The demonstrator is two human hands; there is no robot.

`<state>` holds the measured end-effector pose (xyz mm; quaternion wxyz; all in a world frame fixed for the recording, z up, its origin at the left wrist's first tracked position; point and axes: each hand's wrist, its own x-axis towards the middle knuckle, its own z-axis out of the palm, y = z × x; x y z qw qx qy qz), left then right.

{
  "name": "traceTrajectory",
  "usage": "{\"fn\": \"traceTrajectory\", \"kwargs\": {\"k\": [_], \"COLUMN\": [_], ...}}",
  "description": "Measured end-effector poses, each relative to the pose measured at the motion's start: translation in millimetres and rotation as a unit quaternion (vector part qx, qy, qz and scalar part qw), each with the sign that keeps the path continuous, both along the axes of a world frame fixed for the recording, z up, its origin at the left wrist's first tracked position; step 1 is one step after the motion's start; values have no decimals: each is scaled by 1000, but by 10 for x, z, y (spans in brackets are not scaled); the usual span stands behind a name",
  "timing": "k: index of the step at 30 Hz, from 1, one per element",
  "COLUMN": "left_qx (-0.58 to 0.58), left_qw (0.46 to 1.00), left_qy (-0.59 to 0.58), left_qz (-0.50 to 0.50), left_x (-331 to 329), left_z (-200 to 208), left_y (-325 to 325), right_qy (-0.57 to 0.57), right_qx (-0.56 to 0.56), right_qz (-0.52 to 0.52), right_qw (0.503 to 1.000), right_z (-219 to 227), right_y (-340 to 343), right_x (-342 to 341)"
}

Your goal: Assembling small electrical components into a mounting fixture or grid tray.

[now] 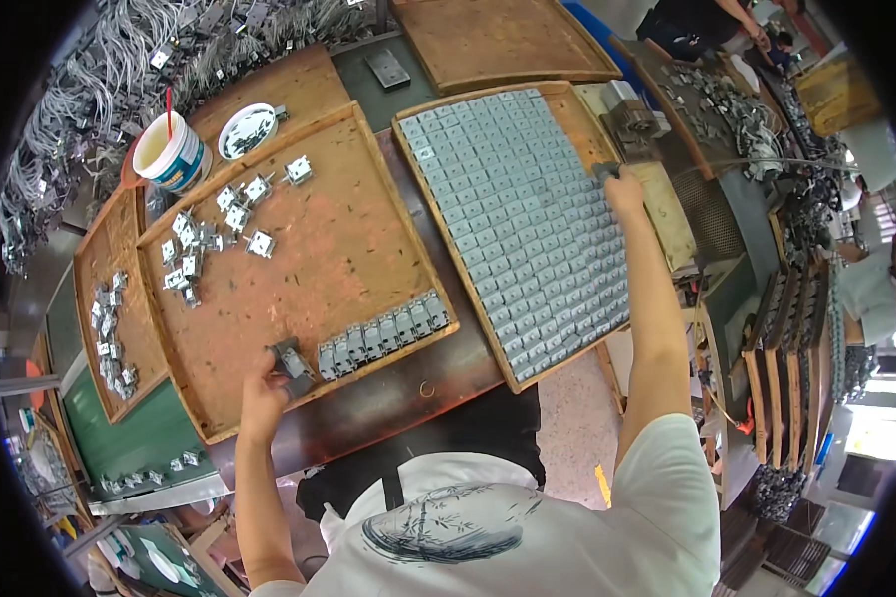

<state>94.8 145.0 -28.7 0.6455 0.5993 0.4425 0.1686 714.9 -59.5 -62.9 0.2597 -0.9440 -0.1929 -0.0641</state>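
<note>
My left hand is closed on a small grey metal housing at the near edge of the left wooden tray. Beside it, a row of similar upright metal housings lines the tray's near right side. Several loose silvery metal parts lie scattered in the tray's far left part. My right arm stretches over the right wooden tray, which is mostly filled with close rows of small grey metal blocks. At that tray's far right side, my right hand grips a small dark grey piece, partly hidden by the fingers.
A white bucket with a red stick and a white bowl of dark bits stand beyond the left tray. A small metal fixture is right of the block tray. Bundled wires fill the far left. Another person works far right.
</note>
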Motion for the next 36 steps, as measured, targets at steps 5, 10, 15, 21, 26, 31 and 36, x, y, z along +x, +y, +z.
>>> {"fn": "traceTrajectory", "kwargs": {"k": [5, 10, 15, 21, 26, 31, 36], "left_qx": [-32, 27, 267, 303, 152, 237, 46], "left_qw": [997, 986, 958, 725, 730, 796, 947], "left_qy": [62, 29, 78, 583, 646, 492, -128], "left_qz": [-42, -159, 66, 207, 161, 261, 292], "left_x": [-191, 112, -394, -1696, -2387, -2328, -1288], "left_z": [18, -264, 291, 440, -38, -27, 398], "left_y": [-119, 27, -246, -59, 40, -19, -245], "right_qy": [118, 17, -19, 268, 414, 324, 326], "right_qx": [-168, -91, -261, 390, 442, 315, 319], "right_qz": [70, 25, 131, 66, 235, 260, 331], "right_qw": [976, 995, 956, 879, 760, 854, 826], "right_z": [18, -539, 846, -77, 155, 617, 732], "right_y": [502, -635, 217, 4, 156, 237, 247], "right_x": [-119, 1006, -515, 380, -636, -2079, -2867]}}
